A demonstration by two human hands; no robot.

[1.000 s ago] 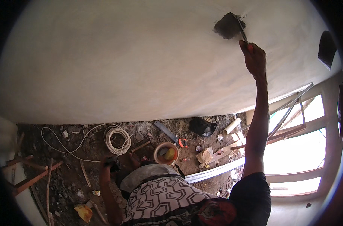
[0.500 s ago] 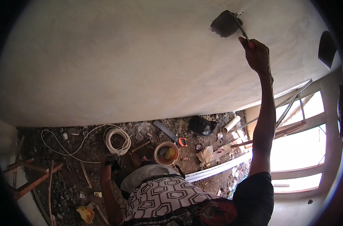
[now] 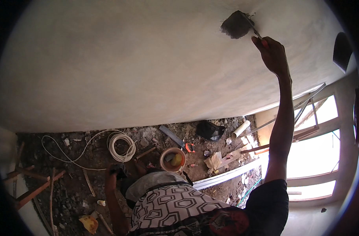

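Observation:
My right hand (image 3: 272, 55) is raised to the pale plastered wall (image 3: 140, 67), closed round the red handle of a trowel (image 3: 256, 32). The narrow metal blade, seen nearly edge-on, lies against the right edge of a dark grey mortar patch (image 3: 235, 26). Low beside my body, my left hand (image 3: 110, 175) is in shadow, curled around something dark that I cannot make out. The cable coil lies on the ground just past it.
On the rubble-strewn ground are a white cable coil (image 3: 122, 146), an orange-handled handsaw (image 3: 173, 137), a bucket (image 3: 162, 160), a black bag (image 3: 211, 130) and white conduit pipes (image 3: 226, 174). Wooden pieces (image 3: 41, 188) lie at left; a bright window opening (image 3: 315, 153) is at right.
My right hand and forearm have shifted slightly to the right, and the trowel handle has moved with them. My left hand stays in nearly the same place.

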